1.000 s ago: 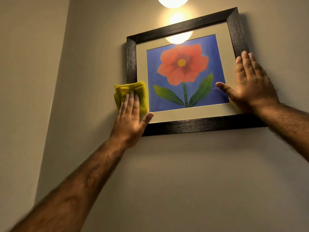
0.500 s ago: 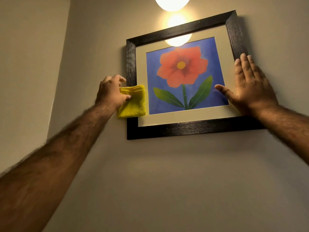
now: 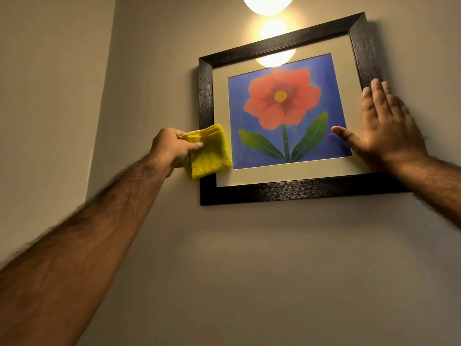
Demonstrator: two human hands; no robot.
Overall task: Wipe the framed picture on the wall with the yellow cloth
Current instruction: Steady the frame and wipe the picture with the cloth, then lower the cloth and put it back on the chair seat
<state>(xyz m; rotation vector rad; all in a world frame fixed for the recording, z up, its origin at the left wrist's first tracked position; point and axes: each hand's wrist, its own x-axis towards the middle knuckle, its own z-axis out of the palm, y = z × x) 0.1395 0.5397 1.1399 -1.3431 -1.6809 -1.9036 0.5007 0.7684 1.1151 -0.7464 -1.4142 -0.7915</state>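
Note:
A framed picture (image 3: 287, 191) hangs on the beige wall: dark wooden frame, cream mat, a red flower with green leaves on blue. My left hand (image 3: 169, 148) grips a folded yellow cloth (image 3: 208, 152), which lies over the lower part of the frame's left side and the mat beside it. My right hand (image 3: 384, 131) rests flat with spread fingers on the frame's right side, its thumb lying on the glass near the picture's lower right corner.
A lit wall lamp (image 3: 268, 3) glows just above the frame, and its reflection shows on the top of the glass. A wall corner (image 3: 104, 96) runs down at the left. Bare wall stretches below the frame.
My left hand went from pressing flat on the cloth at the lower left corner to pinching it from the left side. The cloth has slid slightly lower. My right hand stays put.

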